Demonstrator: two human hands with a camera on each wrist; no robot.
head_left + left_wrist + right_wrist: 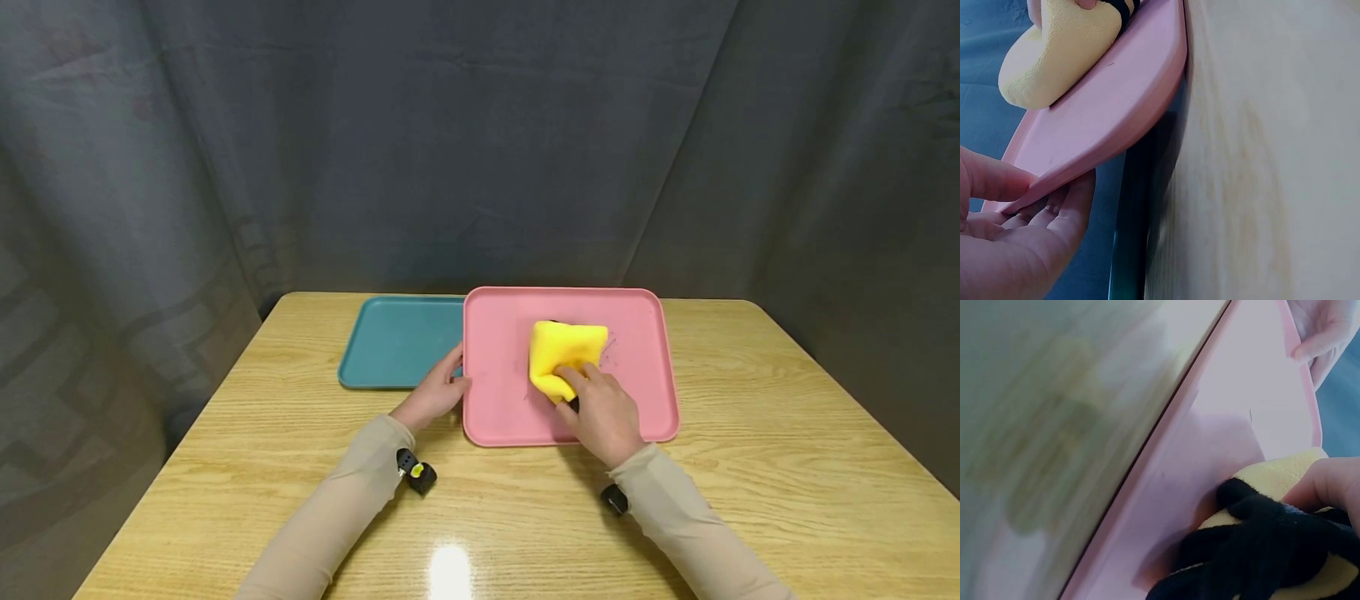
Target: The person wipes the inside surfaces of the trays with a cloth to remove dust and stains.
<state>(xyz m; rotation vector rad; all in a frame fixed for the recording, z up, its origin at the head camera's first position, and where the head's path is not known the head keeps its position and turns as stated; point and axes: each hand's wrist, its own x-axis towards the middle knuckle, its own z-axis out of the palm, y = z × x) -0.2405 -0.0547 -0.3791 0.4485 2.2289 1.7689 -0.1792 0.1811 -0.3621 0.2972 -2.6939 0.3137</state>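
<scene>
Most of the pink tray (498,408) shows in the head view, its left end overlapping a teal tray. My left hand (437,393) pinches its left rim; in the left wrist view the thumb lies on top and the fingers (1072,206) are underneath. On the pink tray's surface, my right hand (606,415) grips a bunched yellow cloth (558,343). Black fabric (1260,544) runs through the folds of that cloth in the right wrist view, beside the thumb. Small dark marks (611,345) spot the pink surface just right of the cloth.
The teal tray (397,333) lies at the back left of the wooden table (525,525), its right part hidden by the pink one. Grey curtains (450,167) hang behind the table and along both sides.
</scene>
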